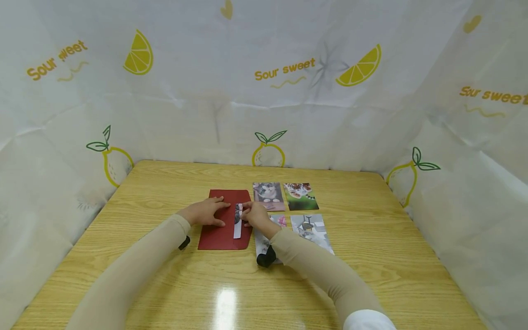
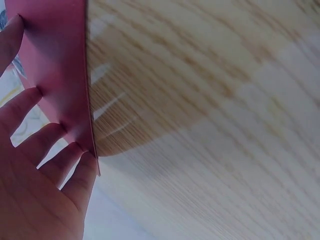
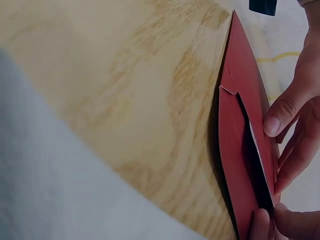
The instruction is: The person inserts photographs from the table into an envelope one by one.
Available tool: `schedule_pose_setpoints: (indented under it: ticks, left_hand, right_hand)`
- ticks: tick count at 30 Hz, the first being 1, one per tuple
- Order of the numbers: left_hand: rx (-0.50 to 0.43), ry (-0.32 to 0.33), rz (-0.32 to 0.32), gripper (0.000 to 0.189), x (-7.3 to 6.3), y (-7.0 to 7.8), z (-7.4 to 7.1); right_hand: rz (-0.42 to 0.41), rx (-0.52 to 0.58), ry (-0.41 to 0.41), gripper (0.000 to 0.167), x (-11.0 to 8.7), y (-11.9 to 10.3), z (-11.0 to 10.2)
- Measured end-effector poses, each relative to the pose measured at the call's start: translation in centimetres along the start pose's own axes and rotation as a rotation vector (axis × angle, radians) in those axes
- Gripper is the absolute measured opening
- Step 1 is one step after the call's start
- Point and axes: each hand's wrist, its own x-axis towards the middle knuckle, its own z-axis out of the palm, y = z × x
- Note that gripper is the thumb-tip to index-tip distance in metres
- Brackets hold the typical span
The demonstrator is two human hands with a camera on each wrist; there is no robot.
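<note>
Red envelope (image 1: 227, 225) on seemingly wooden table (image 1: 363, 247), lemon-print cloth (image 1: 198, 87) behind.

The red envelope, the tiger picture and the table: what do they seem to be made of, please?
Red envelope: probably stiff paper or thin card, mostly matt; thin edges and a slit-like opening suggest it.
Tiger picture: likely printed paper or card, flat and thin; its finish is unclear.
Table: wood or wood-look laminate, glossy, with grain and a bright reflection.
</note>
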Motion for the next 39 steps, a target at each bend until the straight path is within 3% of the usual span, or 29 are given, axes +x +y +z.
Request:
schedule_pose_setpoints:
  ticks: [28,39]
  left_hand:
    - [-0.01,0.007,0.02,0.069,-0.14,-0.17,-0.12]
    - [-0.011,-0.005,0.009,0.07,0.08,-0.32,0.1]
  right_hand:
    - [0.04,-0.01,-0.027,0.045,0.5,-0.26,0.22]
    - [0.002,-0.044,-0.041,0.047,0.31,-0.12,0.18]
